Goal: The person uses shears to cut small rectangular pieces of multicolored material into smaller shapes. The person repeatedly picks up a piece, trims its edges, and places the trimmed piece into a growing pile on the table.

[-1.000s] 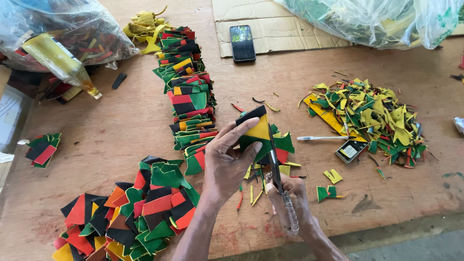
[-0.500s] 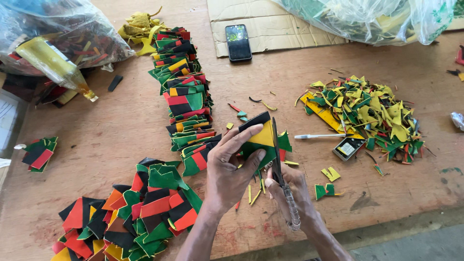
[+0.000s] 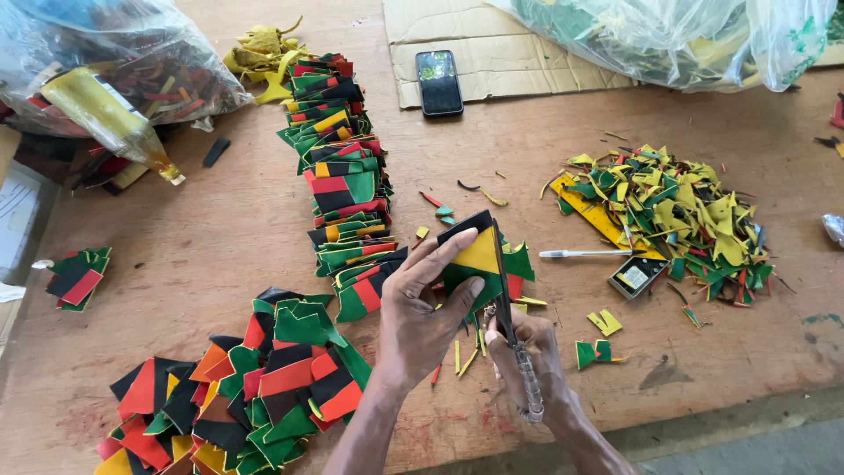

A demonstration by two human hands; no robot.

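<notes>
Scissors [image 3: 514, 352] trimming a patch [image 3: 475, 259] above the table [image 3: 220, 237]
Left hand [image 3: 422, 312] fingers pinch the patch; right hand [image 3: 527, 352] grips the scissors: keep the blade along the patch's right edge, fingertips clear

This is a small craft workshop for hand cutting. A worn wooden worktop [image 3: 220, 229] carries long rows of cut pieces [image 3: 338, 167] in red, green, yellow and black, a heap of offcuts [image 3: 677, 211], and clear plastic bags [image 3: 668, 35] full of material. Flat cardboard [image 3: 519, 53] lies at the back.
</notes>
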